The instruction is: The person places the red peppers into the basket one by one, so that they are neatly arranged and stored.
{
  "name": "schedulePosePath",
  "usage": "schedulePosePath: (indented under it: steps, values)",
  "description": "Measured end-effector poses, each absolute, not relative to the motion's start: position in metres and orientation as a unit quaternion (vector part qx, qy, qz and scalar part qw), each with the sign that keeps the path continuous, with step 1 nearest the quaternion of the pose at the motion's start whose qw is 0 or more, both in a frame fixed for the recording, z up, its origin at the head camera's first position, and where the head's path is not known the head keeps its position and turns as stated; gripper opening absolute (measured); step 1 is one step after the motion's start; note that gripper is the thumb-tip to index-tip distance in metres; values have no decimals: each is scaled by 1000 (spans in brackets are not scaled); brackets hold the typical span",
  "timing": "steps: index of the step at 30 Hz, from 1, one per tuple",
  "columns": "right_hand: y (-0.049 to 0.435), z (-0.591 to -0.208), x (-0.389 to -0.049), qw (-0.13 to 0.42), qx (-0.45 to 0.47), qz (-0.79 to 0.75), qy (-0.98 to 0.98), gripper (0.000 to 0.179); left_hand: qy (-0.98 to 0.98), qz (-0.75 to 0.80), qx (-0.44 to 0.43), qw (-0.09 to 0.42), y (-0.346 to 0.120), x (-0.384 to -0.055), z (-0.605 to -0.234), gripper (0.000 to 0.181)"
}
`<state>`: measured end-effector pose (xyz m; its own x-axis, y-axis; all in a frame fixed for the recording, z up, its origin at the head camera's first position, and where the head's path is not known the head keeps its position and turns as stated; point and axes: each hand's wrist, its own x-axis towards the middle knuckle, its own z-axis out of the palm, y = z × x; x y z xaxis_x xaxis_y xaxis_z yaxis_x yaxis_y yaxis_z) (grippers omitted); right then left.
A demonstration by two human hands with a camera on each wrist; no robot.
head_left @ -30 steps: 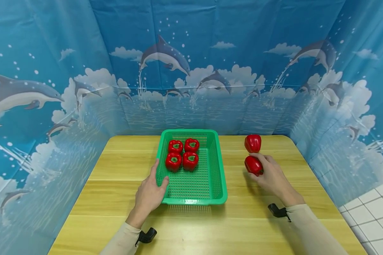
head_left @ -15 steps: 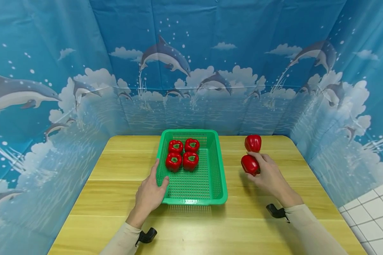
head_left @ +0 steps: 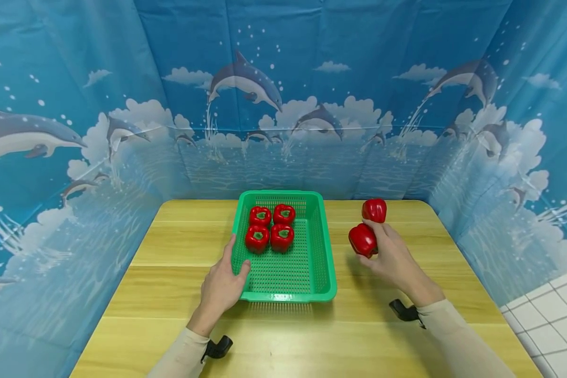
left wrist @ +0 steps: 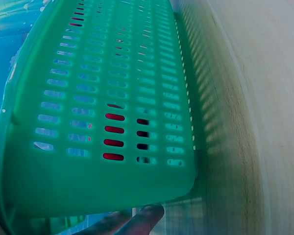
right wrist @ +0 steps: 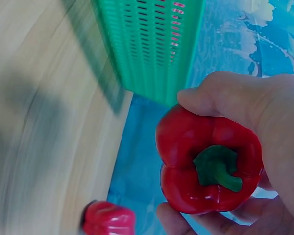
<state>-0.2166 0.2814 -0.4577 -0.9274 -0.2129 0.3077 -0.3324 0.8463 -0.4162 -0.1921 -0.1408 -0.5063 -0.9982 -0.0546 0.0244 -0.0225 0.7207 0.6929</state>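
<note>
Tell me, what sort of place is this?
Probably an indoor tabletop work corner: there's a wooden table, blue dolphin-print curtains behind and beside it, and white tiles at the lower right.

Bright, diffuse light glares on the counter (head_left: 271, 336) and casts soft shadow under the green basket (head_left: 283, 274); both wrist views look hazy.

We see blue curtain walls (head_left: 184, 31) printed with dolphins (head_left: 247, 84) and clouds (head_left: 144, 121), a wooden desk (head_left: 170, 294) with pale glare (head_left: 276, 333), white tiles (head_left: 558, 331) low to our right.
</note>
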Motion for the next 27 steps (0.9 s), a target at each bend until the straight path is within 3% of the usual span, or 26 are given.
schedulePosePath:
  steps: [27]
  values:
    - [237,-427,-209,141,217,209,-943,91,-928,-372,19,15,-143,-193,-506,86]
